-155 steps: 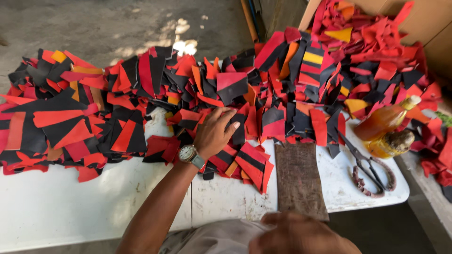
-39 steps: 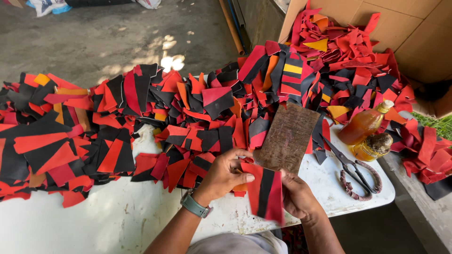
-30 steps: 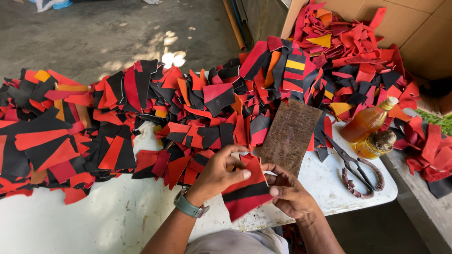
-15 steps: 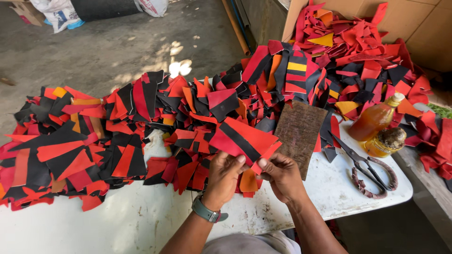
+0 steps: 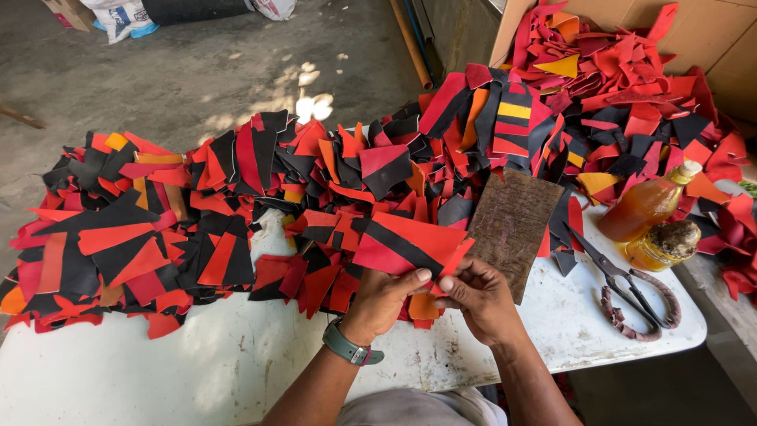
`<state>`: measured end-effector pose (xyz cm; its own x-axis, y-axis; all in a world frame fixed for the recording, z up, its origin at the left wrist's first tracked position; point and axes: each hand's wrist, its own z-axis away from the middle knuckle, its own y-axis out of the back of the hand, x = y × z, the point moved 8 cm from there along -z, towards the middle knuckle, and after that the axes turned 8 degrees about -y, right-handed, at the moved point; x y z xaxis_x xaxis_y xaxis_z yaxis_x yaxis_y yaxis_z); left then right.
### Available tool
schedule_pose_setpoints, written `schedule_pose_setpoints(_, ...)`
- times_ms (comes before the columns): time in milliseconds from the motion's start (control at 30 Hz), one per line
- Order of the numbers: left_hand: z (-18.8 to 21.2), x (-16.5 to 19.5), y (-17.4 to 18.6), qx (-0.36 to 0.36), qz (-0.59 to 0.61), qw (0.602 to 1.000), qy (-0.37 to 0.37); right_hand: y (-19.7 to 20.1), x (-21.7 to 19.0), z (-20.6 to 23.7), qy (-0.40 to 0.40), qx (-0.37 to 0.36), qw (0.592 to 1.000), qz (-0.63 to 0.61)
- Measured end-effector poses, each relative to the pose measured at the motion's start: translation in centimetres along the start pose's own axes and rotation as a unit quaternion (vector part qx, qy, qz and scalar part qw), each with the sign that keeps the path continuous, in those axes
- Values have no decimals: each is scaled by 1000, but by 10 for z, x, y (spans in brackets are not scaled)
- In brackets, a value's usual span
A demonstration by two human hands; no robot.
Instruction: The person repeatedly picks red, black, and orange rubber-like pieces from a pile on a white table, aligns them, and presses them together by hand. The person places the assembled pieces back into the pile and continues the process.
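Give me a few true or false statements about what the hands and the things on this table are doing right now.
1. Both hands hold one red and black piece. True: the left hand and right hand grip its lower edge.
2. The scissors are in the right hand. False: they lie on the table, to the right of it.
3. A watch is on the left wrist. True.
4. The brown board stands upright in the box. False: it lies flat on the table by the right hand.
5. The amber bottle is capped. True.
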<state>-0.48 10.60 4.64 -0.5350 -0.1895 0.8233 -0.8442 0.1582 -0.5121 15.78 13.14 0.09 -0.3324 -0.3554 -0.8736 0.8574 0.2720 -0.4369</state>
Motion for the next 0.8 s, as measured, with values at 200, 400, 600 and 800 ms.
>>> schedule_pose_setpoints(200,5,14,13,-1,-152,984,-95,69,-86,16,285,284,840,365)
schedule_pose_setpoints(400,-26,48,34,-41,-152,987,38,87,-58,-7,161,110,977,-88)
schedule_pose_setpoints(600,-48,50,24,-140,-172,973,61,-9,32,-18,-14,21,996,-84)
schedule_pose_setpoints(800,-49,39,29,-155,-153,972,87,-39,30,-21,-25,0,993,-114)
